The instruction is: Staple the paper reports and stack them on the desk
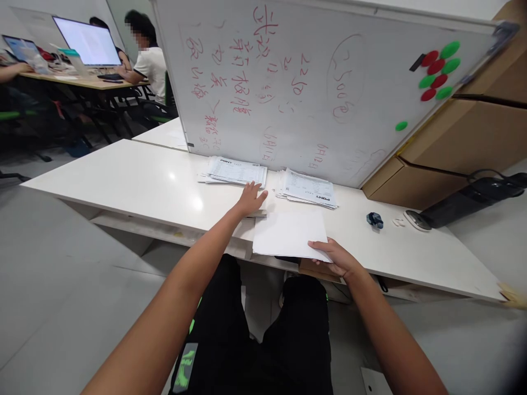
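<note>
My right hand [333, 255] pinches the near right corner of some blank white paper [288, 233], thumb on top, fingers underneath. The paper reaches over the desk's front edge. My left hand [250, 198] is spread, palm down, at the near right corner of a stack of printed sheets [234, 171]; I cannot tell whether its fingertips touch them. Below that hand a thin flat object is partly covered by the paper. A second stack of printed sheets [308, 188], marked PONY, lies to the right, just beyond the blank paper.
A whiteboard [296, 82] with red writing and round magnets stands behind the stacks on the white desk [115, 181]. Cardboard boxes [481, 137], a dark bottle [465, 200] and a dark scrunchie-like bundle [374, 220] are at right. People sit by monitors at far left.
</note>
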`<state>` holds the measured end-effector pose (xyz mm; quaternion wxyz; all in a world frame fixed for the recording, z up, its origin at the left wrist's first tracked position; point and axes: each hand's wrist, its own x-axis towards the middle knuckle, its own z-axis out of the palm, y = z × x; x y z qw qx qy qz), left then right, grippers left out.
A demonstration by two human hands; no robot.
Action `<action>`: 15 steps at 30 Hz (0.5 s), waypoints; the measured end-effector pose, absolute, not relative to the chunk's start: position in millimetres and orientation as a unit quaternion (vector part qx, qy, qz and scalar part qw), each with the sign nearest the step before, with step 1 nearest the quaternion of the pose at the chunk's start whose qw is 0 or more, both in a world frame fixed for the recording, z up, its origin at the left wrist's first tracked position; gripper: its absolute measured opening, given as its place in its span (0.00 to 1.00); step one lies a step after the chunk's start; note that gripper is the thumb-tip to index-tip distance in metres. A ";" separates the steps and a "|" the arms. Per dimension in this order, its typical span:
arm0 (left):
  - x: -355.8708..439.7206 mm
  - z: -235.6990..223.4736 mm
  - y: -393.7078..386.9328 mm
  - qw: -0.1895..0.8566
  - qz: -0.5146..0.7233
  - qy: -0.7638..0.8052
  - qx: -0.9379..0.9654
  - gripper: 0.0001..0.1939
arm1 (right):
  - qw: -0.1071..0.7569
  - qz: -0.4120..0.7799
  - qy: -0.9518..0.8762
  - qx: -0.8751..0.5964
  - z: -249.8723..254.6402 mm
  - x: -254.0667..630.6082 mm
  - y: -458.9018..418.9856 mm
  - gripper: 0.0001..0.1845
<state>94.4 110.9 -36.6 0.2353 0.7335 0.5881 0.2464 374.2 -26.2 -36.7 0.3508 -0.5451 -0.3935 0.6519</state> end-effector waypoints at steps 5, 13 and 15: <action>106.5 -37.4 108.5 0.164 0.110 0.615 0.763 0.38 | 0.340 0.656 -0.393 -0.547 -36.8 372.3 -26.2 0.17; 116.0 -35.8 108.0 0.111 0.025 0.603 0.789 0.36 | 0.330 0.658 -0.373 -0.565 -32.8 369.7 -27.9 0.18; 113.0 -33.2 109.4 0.147 0.016 0.603 0.784 0.39 | 0.319 0.654 -0.368 -0.579 -31.9 367.5 -30.1 0.19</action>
